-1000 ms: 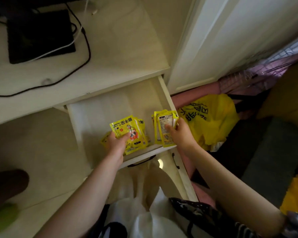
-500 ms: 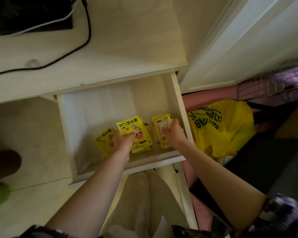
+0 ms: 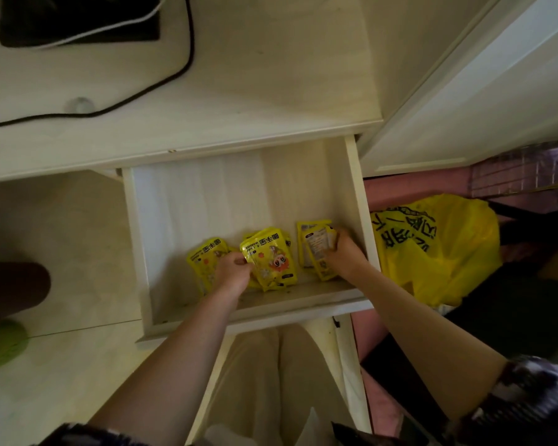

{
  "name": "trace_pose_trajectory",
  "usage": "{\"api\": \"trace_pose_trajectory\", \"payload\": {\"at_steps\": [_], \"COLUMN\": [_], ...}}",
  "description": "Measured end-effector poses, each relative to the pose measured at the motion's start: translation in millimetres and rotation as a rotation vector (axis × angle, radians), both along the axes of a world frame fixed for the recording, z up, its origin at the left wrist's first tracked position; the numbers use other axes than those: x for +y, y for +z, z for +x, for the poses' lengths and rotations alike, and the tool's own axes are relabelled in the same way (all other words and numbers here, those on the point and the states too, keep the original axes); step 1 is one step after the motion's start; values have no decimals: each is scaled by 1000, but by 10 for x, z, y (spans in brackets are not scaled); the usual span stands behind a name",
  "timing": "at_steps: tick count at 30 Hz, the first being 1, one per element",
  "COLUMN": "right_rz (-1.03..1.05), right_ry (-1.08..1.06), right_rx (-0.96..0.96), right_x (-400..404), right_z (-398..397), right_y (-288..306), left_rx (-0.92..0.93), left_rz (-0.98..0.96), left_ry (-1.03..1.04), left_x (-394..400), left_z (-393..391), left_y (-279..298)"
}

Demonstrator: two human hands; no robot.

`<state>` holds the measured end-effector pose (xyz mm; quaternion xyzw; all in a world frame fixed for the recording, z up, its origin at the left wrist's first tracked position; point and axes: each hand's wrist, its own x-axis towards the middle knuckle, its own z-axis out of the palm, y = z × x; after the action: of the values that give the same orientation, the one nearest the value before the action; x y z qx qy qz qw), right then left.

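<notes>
L hand (image 3: 233, 272) pinches glossy yellow sachet stack (image 3: 273, 257); R hand (image 3: 342, 254) grips second yellow sachet bundle (image 3: 314, 244). Slick packs could fan out, spill.

Head camera, close above open drawer (image 3: 207, 201)

Yellow plastic bag (image 3: 438, 252), black cable (image 3: 190, 43), white door (image 3: 484, 91)

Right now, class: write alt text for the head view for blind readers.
The left hand grips the middle stack of yellow printed sachets and the right hand the right stack, inside an open pale wooden drawer; a third stack lies at left.
</notes>
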<state>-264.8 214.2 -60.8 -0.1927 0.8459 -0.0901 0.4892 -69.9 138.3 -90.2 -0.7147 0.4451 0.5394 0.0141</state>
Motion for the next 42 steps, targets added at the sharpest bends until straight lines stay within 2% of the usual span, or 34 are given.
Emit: {"api": "trace_pose_trajectory", "payload": {"at_steps": [6, 16, 23, 27, 35, 42], "right_rz": [59, -36, -247, -292, -342, -389], "right_ry": [96, 207, 473, 680, 1038, 1216], "right_rx": [34, 47, 155, 189, 186, 163], "right_x": [63, 228, 159, 58, -154, -192], "right_z": [28, 194, 504, 817, 1615, 2437], "right_y": [150, 613, 934, 1069, 1251, 1344], "left_rx": [-37, -69, -111, -99, -188, -285], "left_rz": [-42, -229, -442, -520, -487, -497], "left_ry": [-45, -112, -109, -89, 49, 141], "left_x": [-89, 35, 338, 568, 885, 1112], "left_z": [239, 592, 815, 1026, 1619, 2294], "left_y": [170, 721, 1143, 1323, 1510, 1581]}}
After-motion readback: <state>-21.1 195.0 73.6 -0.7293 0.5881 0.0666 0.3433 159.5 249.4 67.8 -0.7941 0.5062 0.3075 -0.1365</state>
